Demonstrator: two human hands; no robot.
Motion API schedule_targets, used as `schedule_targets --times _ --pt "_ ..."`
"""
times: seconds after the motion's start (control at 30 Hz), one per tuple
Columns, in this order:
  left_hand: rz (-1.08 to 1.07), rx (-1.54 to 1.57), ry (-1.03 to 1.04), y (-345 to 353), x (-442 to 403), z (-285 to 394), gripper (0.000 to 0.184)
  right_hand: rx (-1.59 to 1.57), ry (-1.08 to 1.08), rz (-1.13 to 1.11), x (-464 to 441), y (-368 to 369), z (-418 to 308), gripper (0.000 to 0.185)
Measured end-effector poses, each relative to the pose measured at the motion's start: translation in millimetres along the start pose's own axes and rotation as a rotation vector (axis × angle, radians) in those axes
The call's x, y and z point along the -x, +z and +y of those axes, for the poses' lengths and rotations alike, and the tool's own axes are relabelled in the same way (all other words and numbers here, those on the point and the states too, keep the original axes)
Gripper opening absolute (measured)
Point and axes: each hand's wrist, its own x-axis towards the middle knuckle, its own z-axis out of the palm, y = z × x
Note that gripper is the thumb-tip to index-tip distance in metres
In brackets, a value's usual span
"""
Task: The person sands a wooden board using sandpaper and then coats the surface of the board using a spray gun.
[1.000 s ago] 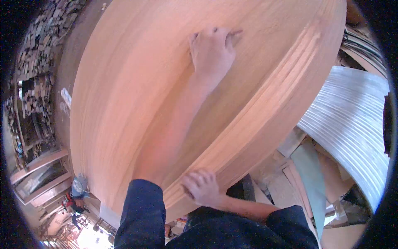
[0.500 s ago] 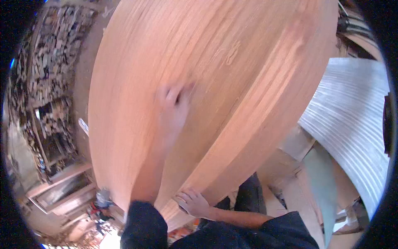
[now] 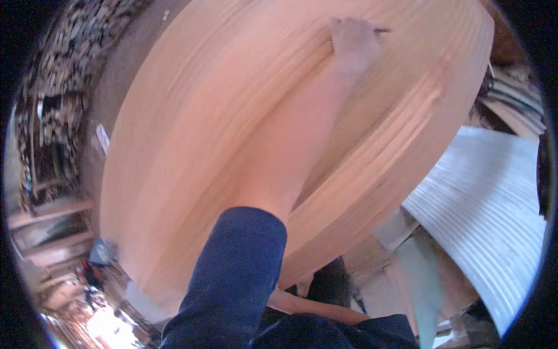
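A large, curved, pale wooden panel [image 3: 192,134] with long grain lines fills the middle of the head view. Near its top, my left hand [image 3: 356,43] presses down on the surface, knuckles up and fingers curled under. Anything beneath those fingers is hidden. My left forearm, in a dark blue sleeve, reaches across the wood. Low in the view, my right hand [image 3: 279,298] shows only around the wrist by the panel's lower edge, its fingers hidden behind the left sleeve.
Stacked wood pieces [image 3: 58,128] line the far left, above a wooden frame [image 3: 52,232]. Corrugated sheet metal [image 3: 482,203] lies on the right, beside a greenish sheet [image 3: 421,279] and boards. A blurred figure [image 3: 96,262] appears at the lower left.
My left hand first slid back toward my body, then far forward and to the right along the wood. The left sleeve now covers my right hand's fingers. The camera view has shifted too.
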Motion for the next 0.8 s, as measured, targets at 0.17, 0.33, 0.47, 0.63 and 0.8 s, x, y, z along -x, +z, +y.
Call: schedule_targets --times 0.17,0.33,0.47,0.63,0.8 --pt "-0.093 0.083 0.009 -45 85 -59 0.028 0.370 0.003 -0.001 -33 -28 -16 0.057" --pt "-0.025 0.018 0.058 -136 299 -162 0.029 0.509 -0.052 0.213 -52 -29 -32 0.040" --pt "0.046 -0.081 0.082 -213 492 -264 0.026 0.542 -0.085 0.241 -54 -37 -36 0.038" --pt "-0.090 -0.071 -0.124 -311 637 -322 0.029 0.677 -0.119 0.172 -59 -34 -42 0.038" --pt "0.018 0.002 -0.014 -286 604 -320 0.026 0.704 -0.176 0.058 -62 -23 -36 0.036"
